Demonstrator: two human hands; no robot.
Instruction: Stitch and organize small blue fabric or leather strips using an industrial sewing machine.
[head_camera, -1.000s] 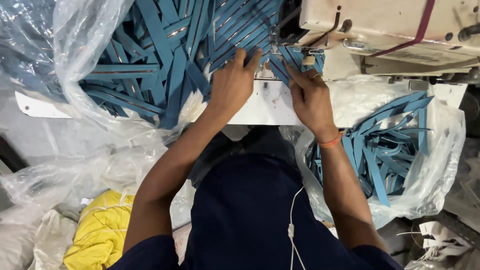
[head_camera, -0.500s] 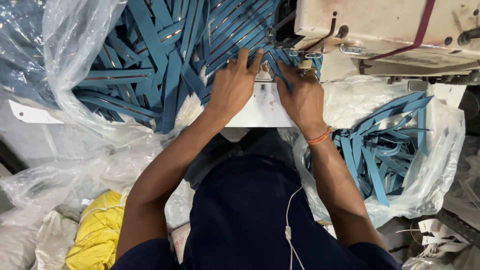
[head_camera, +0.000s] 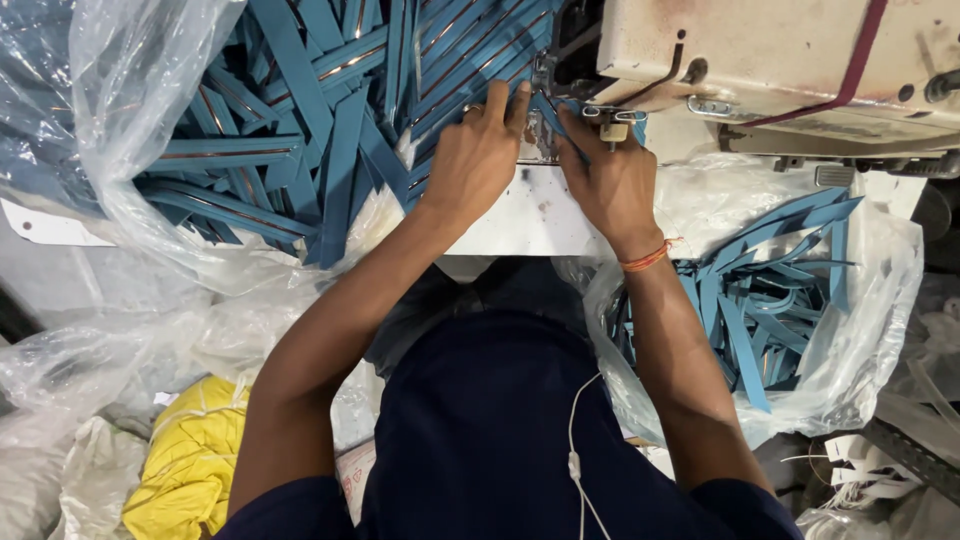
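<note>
My left hand (head_camera: 480, 160) and my right hand (head_camera: 608, 175) lie side by side on the white bed (head_camera: 520, 225) of a cream sewing machine (head_camera: 780, 60). Both press a blue fabric strip (head_camera: 545, 105) flat, fingertips close to the presser foot (head_camera: 545, 80). An orange thread bracelet (head_camera: 648, 258) circles my right wrist. The strip's part under the fingers is hidden.
A big pile of blue fabric strips (head_camera: 300, 130) fills a clear plastic bag at upper left. Another clear bag with blue strips (head_camera: 770, 300) hangs at the right. Yellow cloth (head_camera: 190, 460) lies at lower left among plastic sheets. A white earphone cable (head_camera: 575, 450) runs down my dark shirt.
Both hands have slid slightly further up towards the presser foot, keeping the blue strip under the fingers. The view has shifted a little.
</note>
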